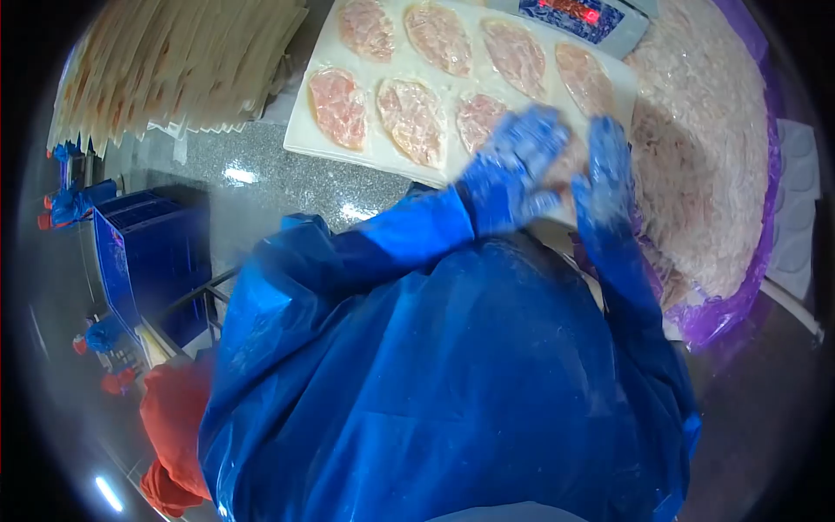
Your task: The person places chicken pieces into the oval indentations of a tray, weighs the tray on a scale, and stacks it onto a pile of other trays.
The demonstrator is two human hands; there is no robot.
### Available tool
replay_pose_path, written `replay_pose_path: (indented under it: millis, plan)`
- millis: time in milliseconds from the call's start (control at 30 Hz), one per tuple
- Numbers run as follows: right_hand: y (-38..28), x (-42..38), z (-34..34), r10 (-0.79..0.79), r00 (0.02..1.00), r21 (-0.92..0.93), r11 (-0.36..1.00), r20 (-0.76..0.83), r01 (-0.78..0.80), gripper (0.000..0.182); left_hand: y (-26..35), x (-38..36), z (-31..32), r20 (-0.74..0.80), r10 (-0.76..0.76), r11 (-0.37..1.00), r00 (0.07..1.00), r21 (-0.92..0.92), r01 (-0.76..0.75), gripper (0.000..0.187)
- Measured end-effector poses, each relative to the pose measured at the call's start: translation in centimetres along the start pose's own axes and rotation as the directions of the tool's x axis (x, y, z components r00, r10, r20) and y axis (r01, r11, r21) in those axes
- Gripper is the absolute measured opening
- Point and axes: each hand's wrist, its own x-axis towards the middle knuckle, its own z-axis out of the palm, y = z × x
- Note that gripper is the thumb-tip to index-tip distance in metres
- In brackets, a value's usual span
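Both hands wear wet, bluish gloves and work over a white board (304, 130) with oval portions of pale pink raw meat in two rows. My left hand (519, 155) lies over the lower row, fingers stretched out, partly covering an oval meat portion (479, 119). Beside it, my right hand (604, 174) points away from me with its fingers extended, at the board's right end. Some pale meat (571, 163) shows in the gap between the two hands, its outline partly hidden by them. Another oval portion (584, 78) lies just beyond the fingertips.
To the right, a heap of shredded pale meat (722, 148) fills a container lined with purple plastic (709, 320). A scale with a red display (578, 17) stands behind the board. Stacked sheets or boards (174, 61) rise at left, above a speckled surface (261, 165). A person in red (178, 426) is at lower left.
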Motion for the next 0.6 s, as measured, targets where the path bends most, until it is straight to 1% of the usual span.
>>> replay_pose_path:
  millis: [33, 67, 100, 167, 200, 233, 267, 300, 333, 367, 400, 467, 500, 533, 567, 600]
  plan:
    - [-0.7, 1.4, 0.7, -0.058, 0.995, -0.074, 0.995, 0.078, 0.063, 0.070, -1.6, -0.2, 0.7, 0.073, -0.029, 0.991, 0.997, 0.131, 0.019, 0.079]
    - [-1.7, 2.2, 1.3, -0.116, 0.980, -0.143, 0.980, 0.163, 0.140, 0.070, -2.1, -0.4, 1.0, 0.075, -0.031, 0.991, 0.997, 0.129, 0.021, 0.079]
    - [-3.0, 2.1, 2.1, -0.044, 0.968, -0.123, 0.989, 0.249, 0.077, 0.072, -2.5, -0.7, 1.1, 0.114, 0.000, 0.990, 0.994, 0.142, -0.016, 0.079]
    - [-2.8, 1.5, 2.0, -0.063, 0.966, -0.113, 0.989, 0.249, 0.093, 0.074, -2.5, -0.5, 0.3, 0.177, 0.063, 0.975, 0.982, 0.200, -0.099, 0.081]
    - [-2.8, 0.8, 1.9, -0.061, 0.965, -0.104, 0.990, 0.255, 0.091, 0.076, -1.9, -0.9, 0.0, 0.175, 0.065, 0.974, 0.982, 0.202, -0.101, 0.081]
    - [-2.8, 0.1, 1.7, -0.045, 0.966, -0.157, 0.984, 0.255, 0.087, 0.079, -0.8, -0.8, -1.1, 0.130, 0.001, 0.988, 0.992, 0.150, -0.021, 0.082]
    - [-3.4, 0.0, 0.9, -0.040, 0.967, -0.162, 0.983, 0.251, 0.083, 0.079, -0.3, -0.8, -1.9, 0.091, -0.064, 0.994, 0.994, 0.091, 0.056, 0.083]
    - [-4.1, -0.2, 0.1, -0.025, 0.963, -0.174, 0.982, 0.270, 0.075, 0.080, -0.6, -1.0, -2.4, 0.038, -0.096, 0.986, 0.995, 0.141, 0.090, 0.083]
    - [-4.7, -0.5, -0.5, -0.008, 0.955, -0.181, 0.981, 0.296, 0.064, 0.081, -1.1, -1.7, -2.4, 0.045, -0.096, 0.987, 0.994, 0.134, 0.090, 0.083]
    - [-4.6, -1.5, 0.2, 0.038, 0.900, -0.173, 0.984, 0.434, 0.042, 0.082, -1.6, -2.6, -2.1, 0.084, -0.112, 0.986, 0.990, 0.132, 0.100, 0.083]
    - [-4.1, -2.0, 0.3, 0.028, 0.901, -0.175, 0.983, 0.433, 0.054, 0.082, -2.2, -2.7, -2.1, 0.109, -0.121, 0.984, 0.987, 0.142, 0.105, 0.083]
    - [-2.8, -3.0, -0.4, -0.066, 0.934, -0.133, 0.984, 0.350, 0.119, 0.081, -2.4, -1.1, -3.1, 0.074, -0.130, 0.983, 0.989, 0.143, 0.118, 0.081]
    - [-2.4, -3.0, -0.5, -0.032, 0.958, -0.095, 0.994, 0.284, 0.062, 0.079, -2.6, 0.8, -3.6, -0.003, -0.132, 0.982, 0.991, 0.134, 0.131, 0.080]
    - [-2.1, -2.3, -1.3, -0.030, 0.957, -0.096, 0.994, 0.288, 0.060, 0.079, -2.8, 2.3, -3.4, -0.074, -0.142, 0.982, 0.987, 0.115, 0.150, 0.080]
    - [-1.7, -0.7, -2.5, 0.014, 0.977, -0.101, 0.995, 0.211, 0.008, 0.075, -3.6, 4.1, -2.2, -0.073, -0.148, 0.982, 0.986, 0.109, 0.156, 0.080]
    - [-1.1, 0.9, -3.4, 0.056, 0.990, -0.104, 0.994, 0.129, -0.043, 0.072, -4.9, 6.8, -0.7, -0.187, -0.170, 0.979, 0.968, 0.084, 0.188, 0.079]
